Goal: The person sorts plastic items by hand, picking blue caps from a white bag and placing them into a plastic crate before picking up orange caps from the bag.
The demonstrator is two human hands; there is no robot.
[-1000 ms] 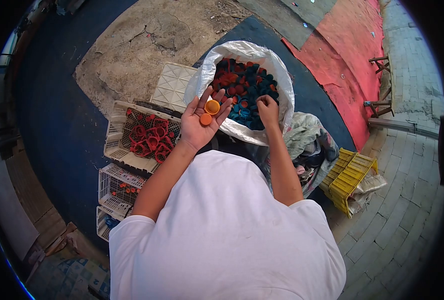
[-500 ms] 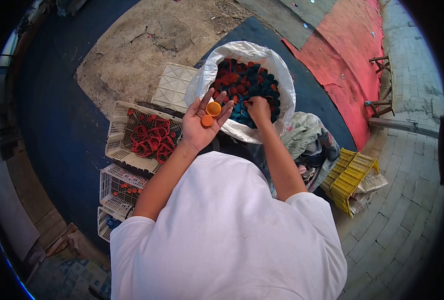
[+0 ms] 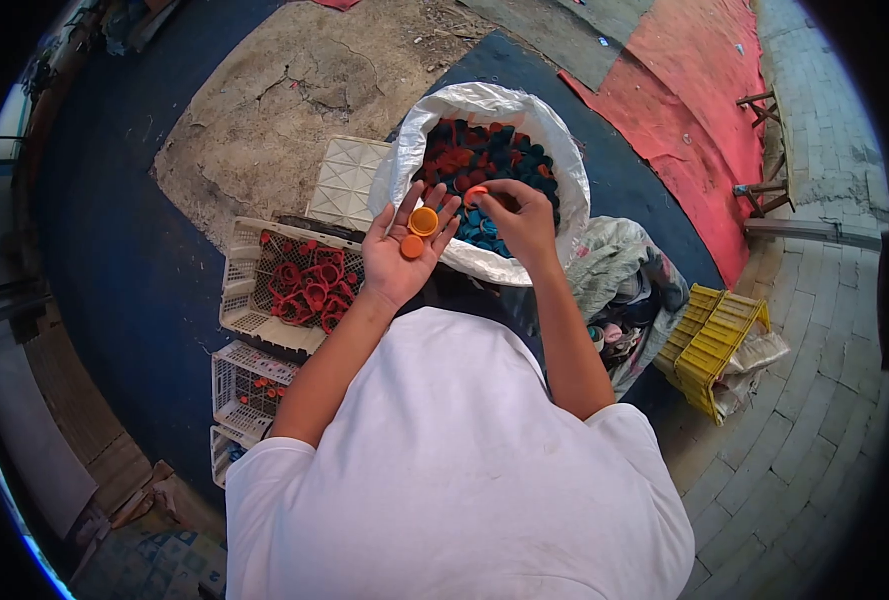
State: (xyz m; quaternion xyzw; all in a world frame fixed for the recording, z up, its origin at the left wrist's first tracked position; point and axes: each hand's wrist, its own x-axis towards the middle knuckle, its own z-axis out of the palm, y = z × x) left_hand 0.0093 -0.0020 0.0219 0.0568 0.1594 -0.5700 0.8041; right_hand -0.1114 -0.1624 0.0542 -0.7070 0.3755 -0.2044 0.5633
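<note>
My left hand point(image 3: 397, 262) is turned palm up with its fingers spread, and it holds two orange plastic caps. One cap point(image 3: 424, 221) shows its hollow side near the fingers; a smaller orange cap point(image 3: 412, 246) lies on the palm below it. Pinched between the thumb and fingers of my right hand point(image 3: 525, 215) is a red-orange cap point(image 3: 476, 195), close to the left fingertips. Both hands are over the near side of a white woven sack point(image 3: 577, 170), which contains many red, dark green and blue caps point(image 3: 490, 160).
Left of me stand a white crate point(image 3: 243, 270) with red plastic rings and a smaller crate point(image 3: 227, 385) with orange pieces. A pale panel point(image 3: 350, 180) lies behind them. At right are a cloth bundle point(image 3: 605, 265), a yellow crate point(image 3: 700, 345) and a red mat point(image 3: 700, 110).
My right hand has lifted out of the pile in the sack toward my left hand, with a red-orange cap in its fingers. Both caps remain in my left hand.
</note>
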